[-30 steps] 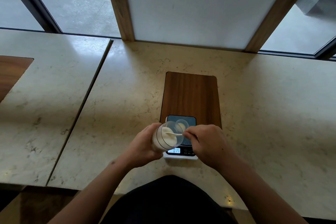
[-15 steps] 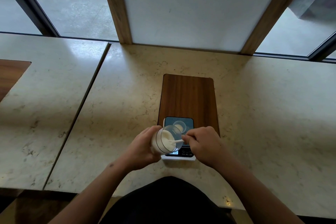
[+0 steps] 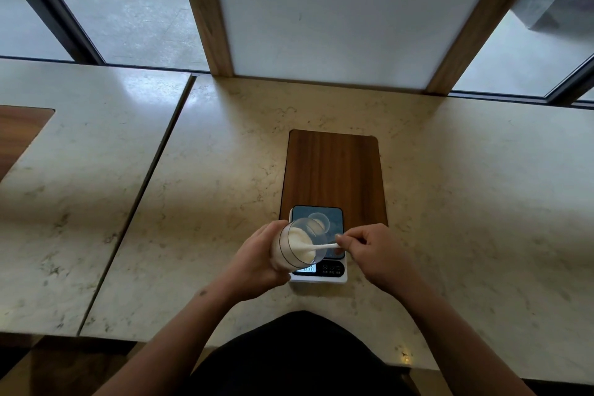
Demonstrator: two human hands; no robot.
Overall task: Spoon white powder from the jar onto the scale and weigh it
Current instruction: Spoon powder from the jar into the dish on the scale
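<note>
My left hand [image 3: 257,262] grips a clear jar [image 3: 297,244] of white powder, tipped on its side with the mouth facing right, just above the scale's left front. My right hand [image 3: 369,251] pinches the handle of a white spoon [image 3: 321,247] whose bowl reaches into the jar's powder. The white scale [image 3: 334,276] with a dark glossy platform [image 3: 332,219] sits on the near end of a wooden board; its lit display shows below the jar, digits unreadable. A small clear round dish [image 3: 318,220] rests on the platform.
The wooden board [image 3: 332,170] lies inset in a beige marble counter [image 3: 466,202]. A seam [image 3: 141,190] splits off a second counter slab at left with another wooden inset [image 3: 16,132]. A white panel with wooden frames [image 3: 205,10] and windows stand behind.
My right hand has drawn back to the right, so more of the spoon handle shows between hand and jar. The jar stays tipped in my left hand.
</note>
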